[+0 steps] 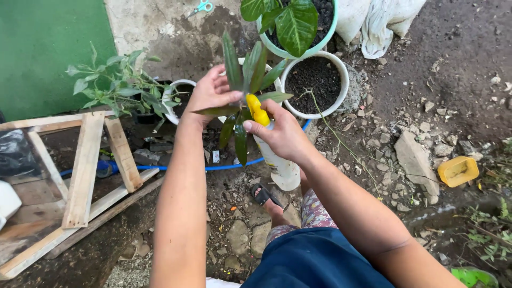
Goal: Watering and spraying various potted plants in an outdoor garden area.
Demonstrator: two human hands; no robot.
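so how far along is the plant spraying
Done: cannot tell; no wet leaves show clearly. In hand: the right hand holds a spray bottle, yellow nozzle at the dark-leaved plant, while the left hand steadies a leaf. Seemingly left: the bushy plant and the broad-leaved plant.

Spray bottle white with yellow trigger, plant leaves dark green (some purplish), hose blue, pots white
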